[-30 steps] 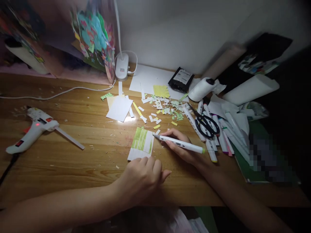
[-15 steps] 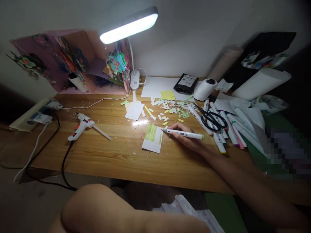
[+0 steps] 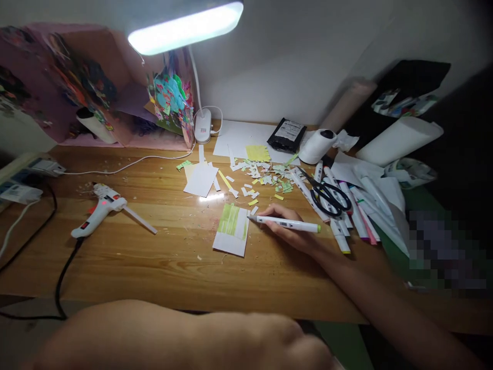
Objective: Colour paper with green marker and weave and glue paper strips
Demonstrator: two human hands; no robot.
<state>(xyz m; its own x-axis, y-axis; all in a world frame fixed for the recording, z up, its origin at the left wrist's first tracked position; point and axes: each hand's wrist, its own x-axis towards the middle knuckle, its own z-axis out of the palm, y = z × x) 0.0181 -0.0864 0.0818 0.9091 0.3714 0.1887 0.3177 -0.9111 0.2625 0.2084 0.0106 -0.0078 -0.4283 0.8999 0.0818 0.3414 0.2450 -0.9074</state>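
Observation:
Between the fingers of my right hand (image 3: 296, 239) is a white marker (image 3: 298, 225) with a light green end, its grey tip pointing left. The tip is at the right edge of a small white paper (image 3: 229, 243), partly coloured with light green strokes and lying flat on the wooden table (image 3: 162, 272). My left arm crosses the bottom of the view, close to the camera. What looks like the back of my left hand (image 3: 283, 339) shows at its right end; the fingers are hidden.
Paper scraps (image 3: 265, 172) lie behind the coloured paper. Black-handled scissors (image 3: 329, 198) rest on several markers (image 3: 339, 236) at right. A glue gun (image 3: 100, 208) with a cord lies at left. A lit lamp (image 3: 188, 28) hangs overhead, near a decorated pink box (image 3: 154, 141).
The view has shifted, so table items appear farther left. My left arm has moved up and across the bottom of the view. The marker tip stays beside the paper's right edge.

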